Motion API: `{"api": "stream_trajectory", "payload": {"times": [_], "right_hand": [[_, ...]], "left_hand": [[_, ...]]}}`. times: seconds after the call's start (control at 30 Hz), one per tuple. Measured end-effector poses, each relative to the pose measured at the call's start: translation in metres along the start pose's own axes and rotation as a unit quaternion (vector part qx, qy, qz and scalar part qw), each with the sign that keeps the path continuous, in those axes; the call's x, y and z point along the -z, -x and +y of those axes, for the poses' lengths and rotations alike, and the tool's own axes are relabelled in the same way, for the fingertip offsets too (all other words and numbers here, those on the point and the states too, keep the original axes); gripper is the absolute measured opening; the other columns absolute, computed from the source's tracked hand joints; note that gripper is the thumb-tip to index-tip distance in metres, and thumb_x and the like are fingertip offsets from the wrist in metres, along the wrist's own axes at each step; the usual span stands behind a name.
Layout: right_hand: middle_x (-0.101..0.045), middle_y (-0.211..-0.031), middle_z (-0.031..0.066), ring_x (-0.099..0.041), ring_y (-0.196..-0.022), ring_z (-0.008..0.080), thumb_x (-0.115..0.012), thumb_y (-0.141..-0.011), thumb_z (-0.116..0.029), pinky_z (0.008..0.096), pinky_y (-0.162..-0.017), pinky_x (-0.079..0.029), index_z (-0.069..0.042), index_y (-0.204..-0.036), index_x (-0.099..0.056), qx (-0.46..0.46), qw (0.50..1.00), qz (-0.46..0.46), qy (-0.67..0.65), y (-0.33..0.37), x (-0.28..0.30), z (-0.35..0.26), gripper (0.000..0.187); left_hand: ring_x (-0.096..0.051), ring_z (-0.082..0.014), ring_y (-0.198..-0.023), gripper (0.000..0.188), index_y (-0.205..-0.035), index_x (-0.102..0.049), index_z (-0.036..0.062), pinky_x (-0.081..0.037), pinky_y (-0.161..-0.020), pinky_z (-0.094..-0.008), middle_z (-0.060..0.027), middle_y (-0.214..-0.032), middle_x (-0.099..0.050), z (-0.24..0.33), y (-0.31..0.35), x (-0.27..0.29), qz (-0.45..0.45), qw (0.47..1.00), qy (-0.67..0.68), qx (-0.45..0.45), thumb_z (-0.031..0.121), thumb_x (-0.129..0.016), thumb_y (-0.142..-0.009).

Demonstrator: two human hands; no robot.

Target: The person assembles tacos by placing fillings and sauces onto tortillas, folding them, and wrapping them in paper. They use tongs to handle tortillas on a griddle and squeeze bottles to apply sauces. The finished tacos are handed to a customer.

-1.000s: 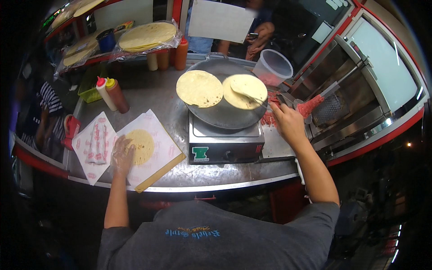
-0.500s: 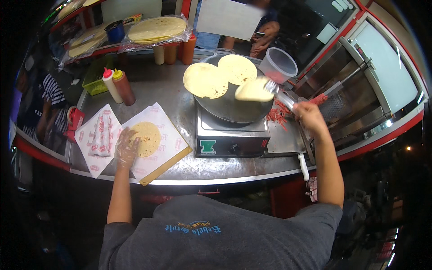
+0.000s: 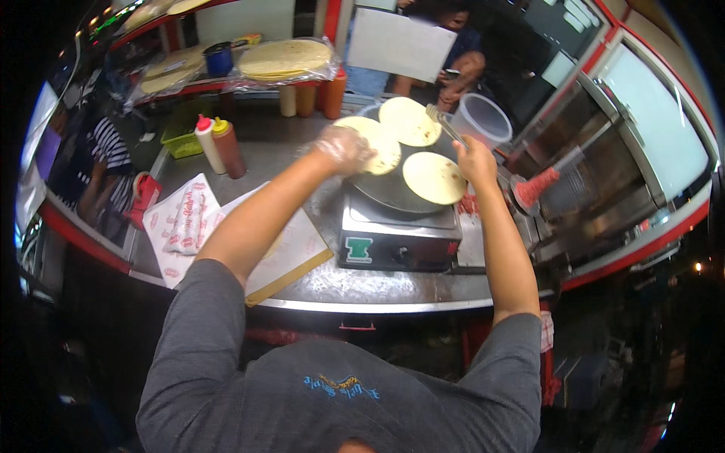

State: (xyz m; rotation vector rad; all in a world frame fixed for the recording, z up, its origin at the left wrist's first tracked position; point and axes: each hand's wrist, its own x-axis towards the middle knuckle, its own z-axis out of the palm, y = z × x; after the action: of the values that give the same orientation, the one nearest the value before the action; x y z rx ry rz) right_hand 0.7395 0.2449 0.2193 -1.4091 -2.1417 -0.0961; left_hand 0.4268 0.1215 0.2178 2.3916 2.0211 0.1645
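Note:
A dark round griddle pan point(image 3: 393, 198) holds three tortillas. My left hand point(image 3: 343, 149), in a clear plastic glove, reaches over the edge of the left tortilla point(image 3: 381, 151); its fingers are blurred, so their grip is unclear. My right hand point(image 3: 476, 160) is closed around metal tongs point(image 3: 447, 124), whose head is beside the far tortilla point(image 3: 410, 122). Nearest that hand, the third tortilla point(image 3: 434, 178) lies at the pan's right. Another tortilla point(image 3: 273, 245), mostly hidden by my left forearm, rests on white printed paper point(image 3: 296, 240).
A gas stove point(image 3: 399, 245) carries the pan. Wrapped food point(image 3: 185, 226) lies on paper at left, near two squeeze bottles point(image 3: 219, 147). Stacked tortillas point(image 3: 283, 59) occupy a shelf. Right of the pan are a clear tub point(image 3: 482, 121) and a meat spit point(image 3: 536, 187). A person point(image 3: 461, 72) is beyond the glass.
My left hand has moved from the tortilla on the paper to the pan's left tortilla. The tortilla at the tongs now lies on the pan. My right hand has shifted left; the view has shifted slightly.

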Motion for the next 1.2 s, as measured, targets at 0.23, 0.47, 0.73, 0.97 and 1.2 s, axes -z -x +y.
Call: {"api": "stream_trajectory", "payload": {"times": [0.23, 0.47, 0.73, 0.97, 1.2], "right_hand": [[-0.073, -0.122, 0.0228, -0.071, -0.111, 0.0425, -0.07, -0.1, -0.032, 0.0486, -0.095, -0.056, -0.007, -0.131, -0.072, 0.155, 0.98, -0.115, 0.041, 0.068, 0.018, -0.049, 0.04], [-0.066, -0.098, 0.0078, -0.062, -0.081, 0.0144, -0.054, -0.112, -0.023, 0.0314, -0.067, -0.051, -0.004, -0.153, -0.054, -0.086, 0.903, -0.08, -0.413, 0.13, 0.036, -0.128, 0.045], [-0.062, -0.1, 0.0096, -0.06, -0.067, 0.017, -0.066, -0.103, -0.018, 0.0313, -0.055, -0.052, -0.006, -0.146, -0.044, -0.068, 0.641, -0.316, -0.696, 0.185, -0.086, -0.353, 0.05], [-0.061, -0.085, 0.0029, -0.052, -0.053, 0.0096, -0.056, -0.113, -0.032, 0.0259, -0.043, -0.041, -0.008, -0.147, -0.053, -0.04, 0.645, -0.413, -0.641, 0.162, -0.171, -0.501, 0.042], [-0.06, -0.085, 0.0034, -0.052, -0.056, 0.0086, -0.05, -0.114, -0.038, 0.0235, -0.046, -0.042, -0.008, -0.146, -0.054, -0.064, 0.65, -0.349, -0.672, 0.169, -0.168, -0.545, 0.044]], "left_hand": [[-0.073, -0.0363, -0.106, 0.037, -0.121, -0.075, 0.0044, -0.058, -0.095, -0.047, -0.0197, -0.115, -0.076, 0.047, 0.124, -0.008, 0.14, 0.881, 0.347, -0.289, 0.036, -0.069, -0.104], [-0.057, -0.0364, -0.139, 0.05, -0.146, -0.062, 0.0055, -0.043, -0.118, -0.0481, -0.0191, -0.148, -0.063, -0.052, 0.357, -0.015, -0.26, 0.8, 0.459, -0.286, 0.039, -0.058, -0.109], [-0.055, -0.0378, -0.14, 0.058, -0.15, -0.06, 0.0111, -0.041, -0.12, -0.0462, -0.0199, -0.15, -0.061, -0.175, 0.486, -0.022, -0.068, 0.876, 0.478, -0.001, 0.051, -0.055, -0.109], [-0.061, -0.0394, -0.133, 0.056, -0.147, -0.062, 0.0095, -0.046, -0.115, -0.0471, -0.0203, -0.142, -0.066, -0.211, 0.535, -0.042, 0.048, 0.878, 0.474, 0.049, 0.05, -0.056, -0.109], [-0.072, -0.0334, -0.097, 0.034, -0.128, -0.07, 0.0054, -0.058, -0.087, -0.0429, -0.018, -0.112, -0.076, -0.287, 0.475, -0.074, 0.24, 0.827, 0.497, 0.106, 0.031, -0.059, -0.11]]}}
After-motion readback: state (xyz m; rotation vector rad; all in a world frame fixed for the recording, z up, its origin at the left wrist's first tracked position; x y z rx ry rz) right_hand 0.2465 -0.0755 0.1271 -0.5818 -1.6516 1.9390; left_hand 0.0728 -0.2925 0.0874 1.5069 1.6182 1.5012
